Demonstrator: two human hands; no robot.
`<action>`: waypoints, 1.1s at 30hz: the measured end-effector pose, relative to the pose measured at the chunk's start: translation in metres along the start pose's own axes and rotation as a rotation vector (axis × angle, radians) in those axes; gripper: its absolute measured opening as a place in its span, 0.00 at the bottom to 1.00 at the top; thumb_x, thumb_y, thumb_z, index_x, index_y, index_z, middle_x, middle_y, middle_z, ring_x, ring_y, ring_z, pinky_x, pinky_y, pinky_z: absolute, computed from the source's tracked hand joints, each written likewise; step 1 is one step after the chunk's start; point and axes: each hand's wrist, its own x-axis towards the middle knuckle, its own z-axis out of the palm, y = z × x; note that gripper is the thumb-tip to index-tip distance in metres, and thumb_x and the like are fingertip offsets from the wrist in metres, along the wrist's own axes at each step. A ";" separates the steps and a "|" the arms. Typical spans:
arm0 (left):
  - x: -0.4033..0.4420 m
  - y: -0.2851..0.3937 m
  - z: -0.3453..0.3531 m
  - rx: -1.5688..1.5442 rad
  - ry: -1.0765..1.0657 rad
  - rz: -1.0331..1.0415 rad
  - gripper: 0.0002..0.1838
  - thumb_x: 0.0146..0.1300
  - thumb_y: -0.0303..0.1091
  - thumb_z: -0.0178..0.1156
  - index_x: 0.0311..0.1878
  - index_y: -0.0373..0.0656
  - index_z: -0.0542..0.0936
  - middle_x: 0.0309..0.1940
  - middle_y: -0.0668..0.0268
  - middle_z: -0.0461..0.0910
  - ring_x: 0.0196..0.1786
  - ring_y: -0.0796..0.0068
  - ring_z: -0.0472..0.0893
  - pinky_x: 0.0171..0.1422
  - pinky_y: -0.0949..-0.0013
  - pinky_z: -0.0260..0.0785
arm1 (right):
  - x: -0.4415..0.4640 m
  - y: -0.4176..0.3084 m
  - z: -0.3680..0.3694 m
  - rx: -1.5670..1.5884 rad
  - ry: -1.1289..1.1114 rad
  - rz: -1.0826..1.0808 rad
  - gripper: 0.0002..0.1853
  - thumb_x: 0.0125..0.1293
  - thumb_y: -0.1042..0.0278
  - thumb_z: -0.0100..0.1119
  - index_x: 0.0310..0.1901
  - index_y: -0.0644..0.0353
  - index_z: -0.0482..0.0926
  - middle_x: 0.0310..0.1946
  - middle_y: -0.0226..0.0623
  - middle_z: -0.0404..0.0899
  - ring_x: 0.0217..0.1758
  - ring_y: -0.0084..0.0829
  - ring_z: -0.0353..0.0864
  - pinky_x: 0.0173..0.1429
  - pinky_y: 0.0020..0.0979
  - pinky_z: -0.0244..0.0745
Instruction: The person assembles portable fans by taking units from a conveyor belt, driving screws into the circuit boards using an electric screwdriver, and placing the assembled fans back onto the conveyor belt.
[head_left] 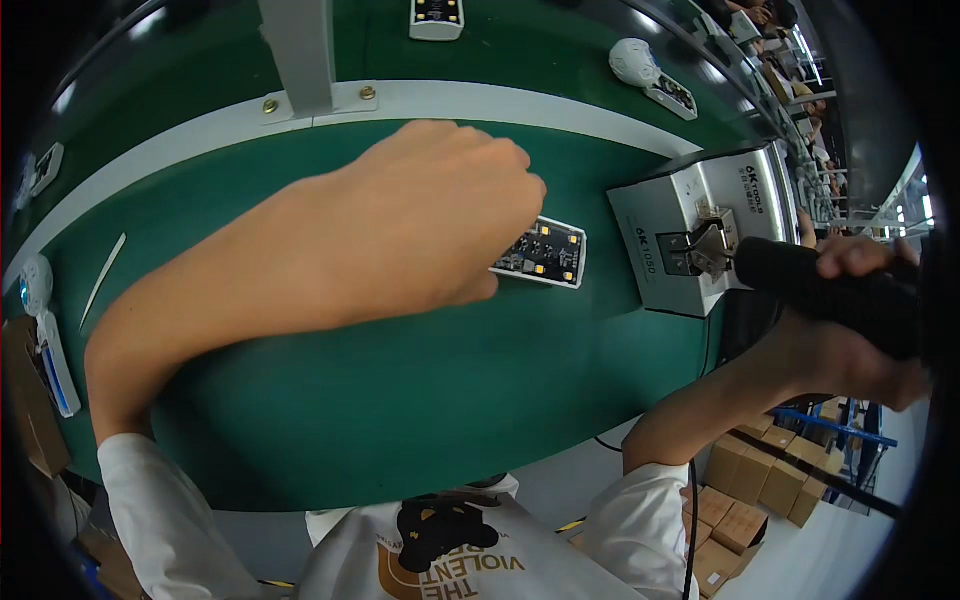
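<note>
My left hand (pixel 430 215) reaches across the mat with its back toward me and its fingers curled down. It closes on a white case with a black circuit board (pixel 555 252); the hand covers the case's left part. Small yellowish square parts dot the board. At the right, my right hand (pixel 850 340) is wrapped round a black electric screwdriver (pixel 780 265). The screwdriver's front end points left at the metal outlet of a silver screw feeder box (pixel 640 250), close against it. I cannot tell whether the tip touches a screw.
The green mat (pixel 400 420) ends at a white rail (pixel 560 108) with a grey post (pixel 298 50). Beyond lie a white-cased board (pixel 437 18) and a unit with a wrapped head (pixel 650 75). A similar unit (pixel 50 340) and a white strip (pixel 103 280) are left. Cartons (pixel 770 470) stand lower right.
</note>
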 end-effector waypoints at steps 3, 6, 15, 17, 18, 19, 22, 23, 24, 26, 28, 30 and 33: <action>0.007 0.002 0.022 -0.128 0.386 0.192 0.07 0.50 0.29 0.70 0.28 0.35 0.83 0.33 0.53 0.82 0.41 0.54 0.85 0.43 0.58 0.78 | -0.002 0.000 0.009 -0.062 0.034 -0.020 0.48 0.57 0.14 0.37 0.44 0.63 0.74 0.26 0.37 0.75 0.22 0.28 0.72 0.33 0.30 0.68; 0.008 0.003 0.022 -0.129 0.295 0.183 0.09 0.52 0.31 0.71 0.29 0.35 0.83 0.36 0.55 0.82 0.44 0.54 0.84 0.45 0.57 0.78 | -0.013 0.002 0.029 -0.057 0.042 -0.029 0.48 0.57 0.14 0.37 0.44 0.63 0.74 0.26 0.37 0.75 0.22 0.28 0.72 0.33 0.30 0.69; 0.008 0.004 0.017 -0.126 0.306 0.159 0.08 0.50 0.29 0.70 0.28 0.33 0.82 0.33 0.57 0.82 0.41 0.54 0.84 0.44 0.57 0.79 | -0.010 -0.004 -0.012 -0.093 0.098 -0.073 0.49 0.56 0.13 0.36 0.43 0.63 0.74 0.26 0.37 0.74 0.22 0.29 0.72 0.34 0.30 0.69; 0.007 0.005 0.012 -0.131 0.111 0.086 0.21 0.50 0.33 0.74 0.47 0.37 0.80 0.40 0.63 0.79 0.47 0.59 0.78 0.52 0.58 0.73 | -0.008 0.004 -0.001 -0.095 0.105 -0.077 0.49 0.56 0.13 0.35 0.43 0.63 0.74 0.26 0.38 0.74 0.23 0.29 0.72 0.34 0.30 0.69; 0.008 0.005 0.012 -0.130 0.108 0.087 0.21 0.50 0.33 0.74 0.47 0.37 0.80 0.40 0.63 0.79 0.47 0.59 0.78 0.52 0.58 0.73 | -0.004 0.005 -0.009 -0.094 0.108 -0.080 0.49 0.56 0.13 0.35 0.43 0.63 0.74 0.26 0.38 0.74 0.23 0.29 0.72 0.34 0.30 0.69; 0.008 0.005 0.011 -0.134 0.090 0.084 0.21 0.50 0.33 0.74 0.47 0.37 0.80 0.41 0.63 0.79 0.47 0.59 0.78 0.52 0.58 0.74 | -0.004 0.005 -0.011 -0.092 0.110 -0.082 0.49 0.56 0.13 0.35 0.43 0.63 0.74 0.26 0.38 0.74 0.23 0.29 0.72 0.34 0.30 0.70; 0.009 0.005 0.009 -0.142 0.076 0.065 0.21 0.50 0.32 0.74 0.47 0.37 0.80 0.41 0.63 0.79 0.47 0.59 0.79 0.52 0.58 0.74 | -0.003 -0.002 -0.012 -0.065 0.103 -0.100 0.50 0.55 0.13 0.35 0.43 0.63 0.74 0.26 0.38 0.74 0.23 0.29 0.72 0.34 0.30 0.70; 0.009 0.006 0.009 -0.151 0.063 0.063 0.21 0.49 0.32 0.74 0.47 0.37 0.81 0.41 0.63 0.79 0.47 0.59 0.79 0.52 0.58 0.74 | -0.014 -0.002 -0.006 -0.055 0.103 -0.097 0.50 0.55 0.12 0.34 0.43 0.63 0.74 0.26 0.38 0.74 0.23 0.29 0.72 0.34 0.30 0.70; 0.009 0.006 0.008 -0.148 0.052 0.062 0.21 0.49 0.32 0.74 0.47 0.37 0.81 0.41 0.63 0.79 0.47 0.59 0.79 0.52 0.58 0.74 | -0.020 -0.004 -0.004 -0.050 0.111 -0.094 0.50 0.55 0.12 0.34 0.43 0.63 0.74 0.26 0.38 0.74 0.23 0.29 0.72 0.34 0.30 0.70; 0.011 0.006 0.008 -0.137 0.042 0.050 0.20 0.49 0.32 0.74 0.46 0.37 0.81 0.40 0.63 0.79 0.48 0.59 0.79 0.52 0.58 0.74 | -0.031 0.001 0.011 -0.047 0.132 -0.084 0.50 0.55 0.12 0.34 0.43 0.63 0.74 0.26 0.38 0.74 0.23 0.29 0.72 0.34 0.30 0.70; 0.010 0.007 0.008 -0.136 0.053 0.059 0.20 0.49 0.32 0.74 0.45 0.37 0.81 0.40 0.63 0.79 0.47 0.59 0.79 0.51 0.58 0.74 | -0.032 0.007 0.014 -0.047 0.144 -0.081 0.50 0.55 0.12 0.34 0.43 0.63 0.74 0.26 0.38 0.74 0.23 0.29 0.72 0.34 0.30 0.70; 0.010 0.006 0.008 -0.138 0.068 0.068 0.20 0.48 0.32 0.74 0.45 0.37 0.81 0.39 0.62 0.79 0.47 0.58 0.79 0.50 0.57 0.74 | -0.036 0.009 0.023 -0.048 0.155 -0.081 0.51 0.55 0.12 0.33 0.43 0.63 0.74 0.26 0.38 0.74 0.23 0.29 0.72 0.34 0.30 0.70; 0.009 0.005 0.009 -0.161 0.088 0.060 0.20 0.47 0.32 0.74 0.44 0.37 0.81 0.39 0.62 0.79 0.45 0.57 0.79 0.49 0.56 0.74 | -0.033 0.013 0.025 -0.052 0.164 -0.091 0.51 0.55 0.11 0.33 0.43 0.63 0.74 0.26 0.38 0.74 0.23 0.29 0.73 0.34 0.30 0.71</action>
